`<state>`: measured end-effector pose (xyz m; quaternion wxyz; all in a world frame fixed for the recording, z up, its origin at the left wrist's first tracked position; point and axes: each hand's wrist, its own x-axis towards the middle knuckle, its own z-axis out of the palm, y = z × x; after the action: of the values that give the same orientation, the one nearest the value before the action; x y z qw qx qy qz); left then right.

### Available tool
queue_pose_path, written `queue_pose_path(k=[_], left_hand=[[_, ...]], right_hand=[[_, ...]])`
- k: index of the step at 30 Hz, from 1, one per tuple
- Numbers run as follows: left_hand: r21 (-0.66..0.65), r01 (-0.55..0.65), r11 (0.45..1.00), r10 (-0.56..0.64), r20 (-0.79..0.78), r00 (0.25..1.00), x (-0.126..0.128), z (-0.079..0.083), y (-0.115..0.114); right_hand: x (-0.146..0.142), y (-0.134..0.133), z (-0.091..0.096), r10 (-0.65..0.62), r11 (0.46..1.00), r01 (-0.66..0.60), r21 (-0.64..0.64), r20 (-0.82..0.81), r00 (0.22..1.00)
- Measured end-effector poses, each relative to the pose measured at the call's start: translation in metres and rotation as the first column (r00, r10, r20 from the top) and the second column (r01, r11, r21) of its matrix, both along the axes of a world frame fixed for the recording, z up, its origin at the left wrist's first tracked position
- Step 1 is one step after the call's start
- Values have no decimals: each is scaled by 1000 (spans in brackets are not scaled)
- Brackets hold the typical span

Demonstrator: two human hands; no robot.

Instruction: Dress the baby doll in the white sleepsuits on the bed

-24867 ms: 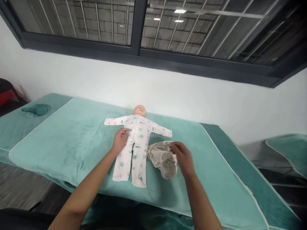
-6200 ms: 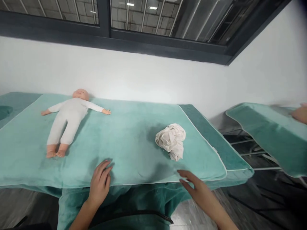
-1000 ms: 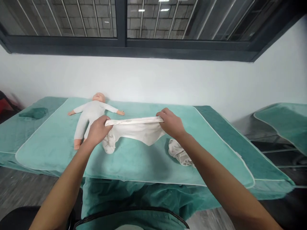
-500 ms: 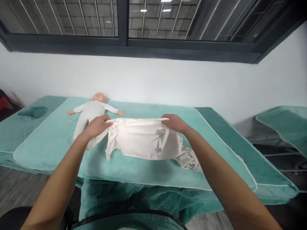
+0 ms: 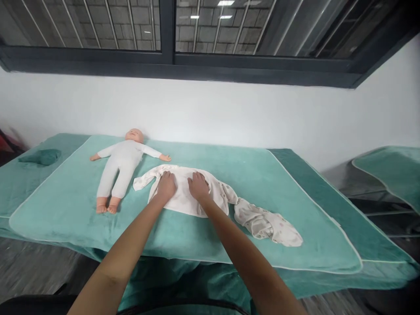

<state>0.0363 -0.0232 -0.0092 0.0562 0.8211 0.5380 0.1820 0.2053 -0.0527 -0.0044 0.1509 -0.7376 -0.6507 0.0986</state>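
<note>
A white long-sleeved baby top (image 5: pixel 183 199) lies spread on the light green mat (image 5: pixel 78 197), one sleeve reaching left and the other right. My left hand (image 5: pixel 166 186) rests on its left half, fingers lying on the fabric. Close beside it, my right hand (image 5: pixel 198 186) presses down on the middle of the top, also open, with fingertips partly hidden. Touching or just beside the right sleeve is a crumpled pale patterned baby garment (image 5: pixel 269 224). A baby doll (image 5: pixel 124 162) in a white suit lies face up to the left, arms spread.
A small dark green pillow (image 5: pixel 41 157) lies at the left end of the bed. Behind the bed runs a white wall (image 5: pixel 210 113) under a dark window frame (image 5: pixel 229 72). Another green-covered surface (image 5: pixel 390 168) stands at the far right.
The top, held up stretched between both hands, is now down on the mat. Both hands have let go of its edge and moved inward onto it. The doll's legs are now uncovered.
</note>
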Motion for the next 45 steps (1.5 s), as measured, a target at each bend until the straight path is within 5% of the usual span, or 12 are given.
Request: queue_pose_path(k=[3, 10, 16, 19, 23, 30, 34, 38, 45], left_hand=[[25, -114, 993, 116, -82, 990, -2, 3, 22], [42, -183, 982, 187, -135, 973, 2, -7, 53], [203, -129, 971, 137, -27, 990, -5, -24, 55], [226, -113, 968, 108, 32, 994, -8, -23, 51], [262, -40, 964, 17, 90, 996, -13, -17, 34], [292, 85, 952, -133, 146, 980, -49, -23, -51], [263, -3, 965, -23, 96, 995, -68, -33, -93], [241, -162, 957, 157, 42, 987, -71, -32, -102], [233, -237, 943, 256, -55, 965, -67, -19, -94]], right_hand=[[8, 20, 6, -50, 999, 51, -14, 66, 997], [37, 56, 4, 85, 993, -103, 63, 243, 966], [43, 62, -20, 111, 974, -151, 167, 229, 967], [40, 58, -23, 217, 928, -291, 233, 297, 930], [33, 42, -19, 342, 862, -440, 252, 351, 872], [66, -54, -25, 267, 853, -303, 425, 143, 953], [97, -102, -37, 192, 875, -219, 433, 105, 976], [98, -110, -35, 226, 868, -275, 414, 164, 960], [92, -94, -22, 215, 889, -291, 353, 238, 947]])
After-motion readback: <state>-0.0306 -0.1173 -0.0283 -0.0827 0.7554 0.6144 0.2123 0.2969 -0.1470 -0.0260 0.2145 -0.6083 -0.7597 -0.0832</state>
